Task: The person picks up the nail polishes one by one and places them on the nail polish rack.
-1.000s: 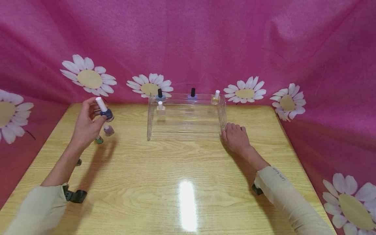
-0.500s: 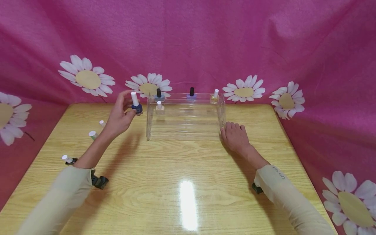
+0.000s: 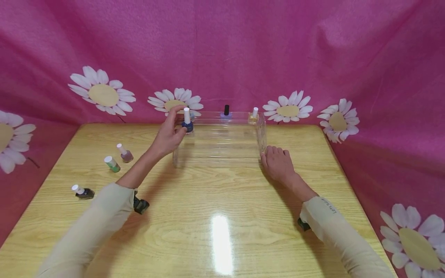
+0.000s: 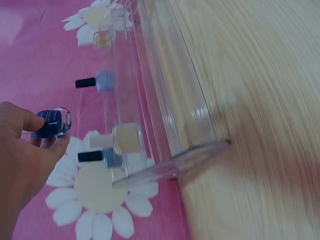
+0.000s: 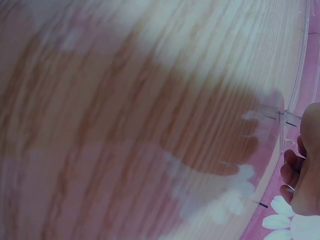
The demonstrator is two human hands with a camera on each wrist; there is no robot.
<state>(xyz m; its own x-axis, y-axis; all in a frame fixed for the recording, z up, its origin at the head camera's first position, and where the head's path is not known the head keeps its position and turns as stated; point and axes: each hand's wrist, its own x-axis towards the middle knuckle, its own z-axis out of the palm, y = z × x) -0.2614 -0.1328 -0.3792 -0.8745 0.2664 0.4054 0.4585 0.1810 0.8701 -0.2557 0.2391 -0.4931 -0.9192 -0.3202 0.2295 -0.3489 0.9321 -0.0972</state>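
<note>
The person's left hand [image 3: 168,136] pinched a dark blue nail polish bottle [image 3: 188,126] between thumb and fingers, its white cap pointing up. The bottle was in the air near the left end of the clear rack [image 3: 262,135], apart from it in the left wrist view. The right hand [image 3: 278,164] held the front corner of the rack's right side with bent fingers. Along the top tier stood a grey-blue bottle [image 4: 113,158] with a black cap at the left, a lilac bottle [image 3: 226,115] with a black cap in the middle and a yellowish bottle [image 3: 253,118] with a white cap at the right. A pale beige bottle [image 4: 127,138] sat one tier lower, at the left. On the table [image 3: 194,216], left of the rack, were a mauve bottle [image 3: 127,156], a green bottle [image 3: 113,166] and, nearer the person, a blackish bottle [image 3: 85,194], all white-capped. A pink cloth [image 3: 226,50] with daisies hung behind.
</note>
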